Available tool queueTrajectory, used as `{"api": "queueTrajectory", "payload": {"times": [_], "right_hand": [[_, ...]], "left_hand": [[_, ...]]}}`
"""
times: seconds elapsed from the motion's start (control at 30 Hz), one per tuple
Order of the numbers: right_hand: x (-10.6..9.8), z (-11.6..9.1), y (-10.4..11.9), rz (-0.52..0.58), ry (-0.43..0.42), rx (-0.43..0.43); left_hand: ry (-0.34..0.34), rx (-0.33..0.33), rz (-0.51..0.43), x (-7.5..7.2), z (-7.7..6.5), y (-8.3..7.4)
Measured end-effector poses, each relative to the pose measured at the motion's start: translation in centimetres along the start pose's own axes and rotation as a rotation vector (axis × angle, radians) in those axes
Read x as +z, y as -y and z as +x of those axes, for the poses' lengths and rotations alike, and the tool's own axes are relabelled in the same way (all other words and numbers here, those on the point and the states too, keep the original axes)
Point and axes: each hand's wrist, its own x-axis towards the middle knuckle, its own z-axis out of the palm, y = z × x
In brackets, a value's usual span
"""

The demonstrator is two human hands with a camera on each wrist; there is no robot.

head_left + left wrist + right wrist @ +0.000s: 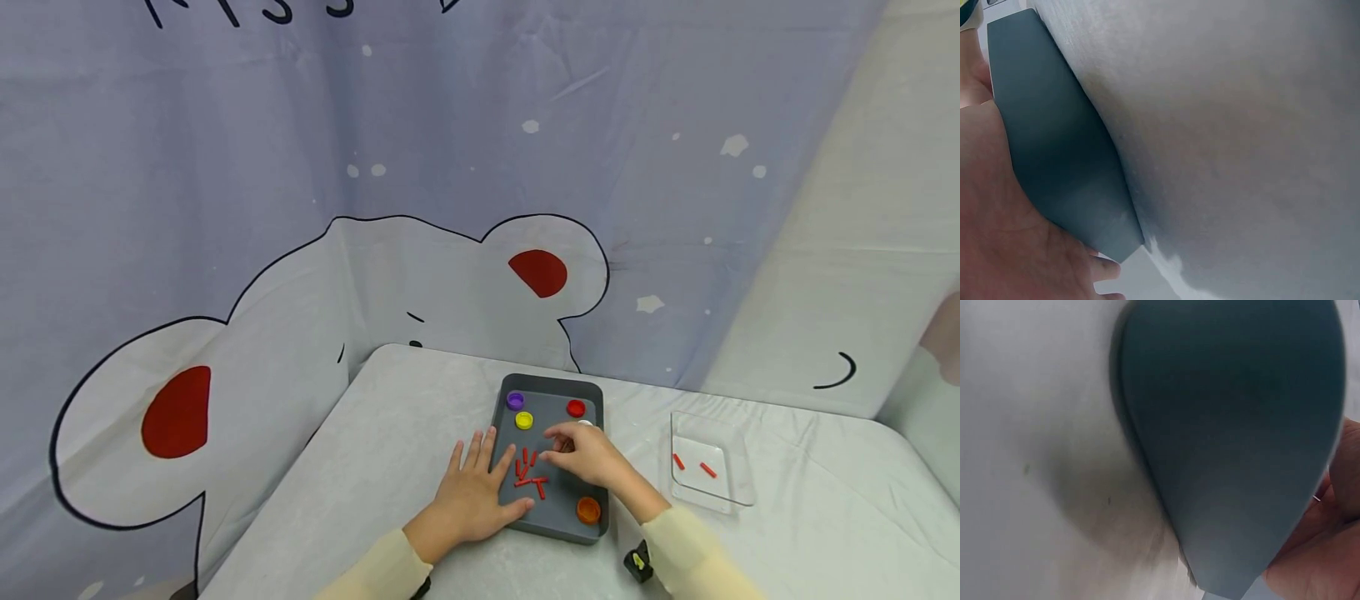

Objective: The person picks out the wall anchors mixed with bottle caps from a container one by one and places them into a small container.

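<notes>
My left hand (471,493) lies spread over the left edge of a dark grey tray (551,527), fingers straight. Several short red sticks (522,472) are scattered in the tray beside its fingertips and thumb. Over the tray's middle right hovers my right hand (588,454), its fingers bent and a gap between thumb and index finger, with nothing visible there. Round caps sit in the tray: purple (515,401), yellow (523,420), red (575,408) and orange (588,510). A white cap (585,422) is mostly hidden behind the right hand. Both wrist views show the tray's side next to each hand.
To the right of the tray stands a clear plastic box (738,479) with two red sticks (708,470) inside. White cloth (420,400) covers the table. A printed curtain (450,150) hangs along the back and sides.
</notes>
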Motion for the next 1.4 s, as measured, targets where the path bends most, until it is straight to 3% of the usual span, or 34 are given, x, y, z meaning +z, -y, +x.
{"api": "queueTrajectory", "payload": {"times": [0.43, 0.97, 1.4], "right_hand": [[1.8, 0.9, 0.5, -0.108, 0.072, 0.097], [2.6, 1.3, 0.6, -0.226, 0.034, 0.129], [3.1, 1.4, 0.5, -0.234, -0.002, 0.132]], "left_hand": [[0.009, -0.001, 0.017, 0.3, 0.1, 0.1], [-0.057, 0.012, 0.003, 0.9, 0.4, 0.2], [-0.043, 0.008, -0.003, 0.9, 0.3, 0.2]]}}
